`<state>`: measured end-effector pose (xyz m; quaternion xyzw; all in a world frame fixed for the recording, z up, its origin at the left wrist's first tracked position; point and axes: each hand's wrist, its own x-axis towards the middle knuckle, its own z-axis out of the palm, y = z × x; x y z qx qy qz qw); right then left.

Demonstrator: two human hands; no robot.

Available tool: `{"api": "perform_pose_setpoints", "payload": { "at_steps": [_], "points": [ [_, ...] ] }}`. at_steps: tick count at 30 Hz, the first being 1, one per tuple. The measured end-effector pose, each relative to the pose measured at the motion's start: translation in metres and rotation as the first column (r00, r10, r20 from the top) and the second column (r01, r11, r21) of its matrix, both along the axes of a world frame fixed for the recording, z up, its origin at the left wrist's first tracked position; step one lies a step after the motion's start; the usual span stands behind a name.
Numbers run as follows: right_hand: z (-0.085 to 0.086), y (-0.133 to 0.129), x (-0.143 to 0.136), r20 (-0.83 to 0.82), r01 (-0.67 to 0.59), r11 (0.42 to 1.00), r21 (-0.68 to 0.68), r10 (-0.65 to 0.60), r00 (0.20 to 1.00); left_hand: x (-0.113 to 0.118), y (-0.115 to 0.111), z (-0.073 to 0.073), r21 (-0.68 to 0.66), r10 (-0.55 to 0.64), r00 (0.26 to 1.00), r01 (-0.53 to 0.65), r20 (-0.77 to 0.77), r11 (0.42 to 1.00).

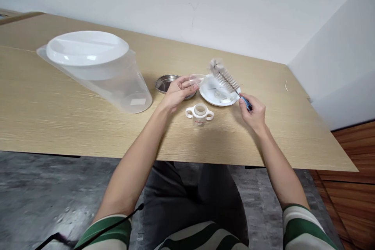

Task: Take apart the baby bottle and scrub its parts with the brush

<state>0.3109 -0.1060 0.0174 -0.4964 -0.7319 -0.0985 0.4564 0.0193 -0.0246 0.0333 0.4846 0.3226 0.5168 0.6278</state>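
Note:
My left hand (179,90) grips a small clear plastic cap (197,79), its fingers round one side of it. A bottle brush (224,76) with white bristles is in my right hand (253,111), held by its blue handle with the bristles tilted up and left. Behind the brush sits a white bowl (209,97) with small pale pieces in it that I cannot make out. On the table just in front stands a small baby bottle (199,116) with two white handles and an uncovered top. A round metal tray (161,83) is partly hidden behind my left hand.
To the left stands a large translucent pitcher (117,86) with a white lid (88,49). The wooden table (88,133) meets a white wall at the back. A thin pale strip (286,86) lies near its right end.

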Motion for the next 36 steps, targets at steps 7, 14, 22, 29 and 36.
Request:
{"api": "perform_pose_setpoints", "payload": {
  "at_steps": [7,14,22,29,36],
  "points": [
    [0.0019,-0.0024,-0.0027,-0.022,-0.015,0.998,0.054,0.016,1.000,-0.0008,0.0014,0.0002,-0.040,-0.011,0.998,0.009,-0.062,0.999],
    [0.0008,-0.0024,-0.0025,-0.023,-0.036,0.998,0.045,0.037,0.999,0.0000,-0.0015,0.0033,-0.040,-0.023,0.996,0.020,-0.091,0.999],
    [0.0013,-0.0045,-0.0040,0.021,-0.081,0.996,-0.036,0.081,0.996,-0.0008,0.0005,0.0017,-0.044,-0.020,0.996,0.017,-0.088,0.999],
    [0.0008,-0.0047,-0.0047,0.026,-0.092,0.995,-0.028,0.093,0.995,-0.0002,-0.0001,0.0026,-0.047,-0.009,0.996,0.005,-0.094,0.999],
    [0.0005,-0.0048,-0.0043,0.026,-0.093,0.995,-0.037,0.094,0.995,-0.0005,-0.0012,0.0021,-0.052,0.011,0.995,-0.016,-0.096,0.999]
  ]
}}
